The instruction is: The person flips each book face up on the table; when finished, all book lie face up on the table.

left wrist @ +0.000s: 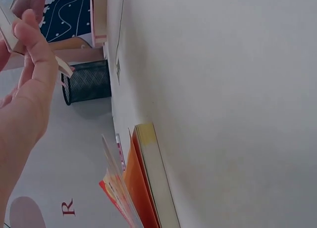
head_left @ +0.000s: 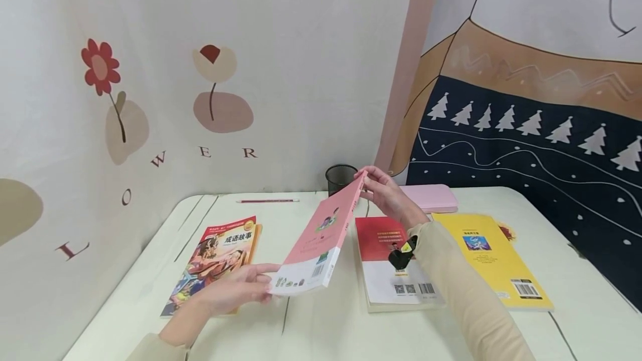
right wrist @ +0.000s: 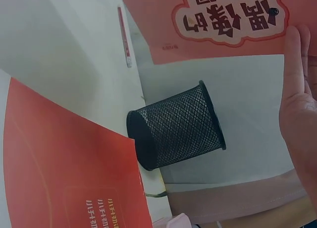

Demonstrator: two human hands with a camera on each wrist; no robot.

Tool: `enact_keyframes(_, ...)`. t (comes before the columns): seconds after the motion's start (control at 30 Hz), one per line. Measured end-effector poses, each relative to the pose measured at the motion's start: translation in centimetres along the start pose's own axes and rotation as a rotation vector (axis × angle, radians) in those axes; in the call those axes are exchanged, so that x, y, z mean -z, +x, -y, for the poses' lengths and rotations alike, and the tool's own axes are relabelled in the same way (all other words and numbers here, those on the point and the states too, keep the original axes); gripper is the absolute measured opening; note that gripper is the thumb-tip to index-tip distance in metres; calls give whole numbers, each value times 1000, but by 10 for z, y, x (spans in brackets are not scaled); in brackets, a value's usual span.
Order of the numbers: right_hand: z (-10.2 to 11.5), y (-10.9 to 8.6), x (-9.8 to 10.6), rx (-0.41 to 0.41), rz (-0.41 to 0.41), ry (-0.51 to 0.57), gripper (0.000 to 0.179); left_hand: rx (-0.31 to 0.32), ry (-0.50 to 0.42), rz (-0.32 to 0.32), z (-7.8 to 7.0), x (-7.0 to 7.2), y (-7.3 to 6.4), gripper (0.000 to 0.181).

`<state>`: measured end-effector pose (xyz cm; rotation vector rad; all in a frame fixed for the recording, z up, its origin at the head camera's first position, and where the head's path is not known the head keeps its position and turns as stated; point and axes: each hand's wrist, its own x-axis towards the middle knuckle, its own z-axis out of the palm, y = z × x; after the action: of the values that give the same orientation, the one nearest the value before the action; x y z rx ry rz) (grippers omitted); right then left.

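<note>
Both hands hold a pink book (head_left: 321, 227) tilted in the air above the table. My left hand (head_left: 238, 288) pinches its lower left corner, while my right hand (head_left: 388, 194) grips the upper right end by the spine. Its pink-and-white back side faces the head camera; the right wrist view shows large characters on the pink front cover (right wrist: 228, 15). Under my right forearm lies a red-and-white book (head_left: 386, 261), back side up. Left of the held book, a colourful storybook (head_left: 215, 261) rests on an orange-edged book (left wrist: 136, 173).
A black mesh pen cup (right wrist: 181, 126) stands at the table's back, near the raised book. Beside it are a pencil (head_left: 268, 201) on the left and a pink case (head_left: 429, 198) on the right. A yellow book (head_left: 489, 261) lies at the right. Printed cloth hangs behind.
</note>
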<state>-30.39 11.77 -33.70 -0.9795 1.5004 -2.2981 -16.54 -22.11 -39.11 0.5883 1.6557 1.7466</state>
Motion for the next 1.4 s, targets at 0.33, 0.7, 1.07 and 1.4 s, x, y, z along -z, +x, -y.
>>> enact_keyframes(0.33, 1, 4, -4, 53, -42, 37, 15, 4, 70, -132, -1, -6, 4, 48)
enact_keyframes(0.7, -1, 2, -3, 43, -192, 18, 16, -76, 226, -208, -3, -12, 6, 39)
enact_keyframes(1.07, 0, 3, -5, -4, -345, 15, 21, 15, 368, -354, -9, -25, 9, 49)
enact_keyframes(1.4, -4, 3, -7, -48, -441, 0, 51, -27, 436, -466, -9, -27, 13, 42)
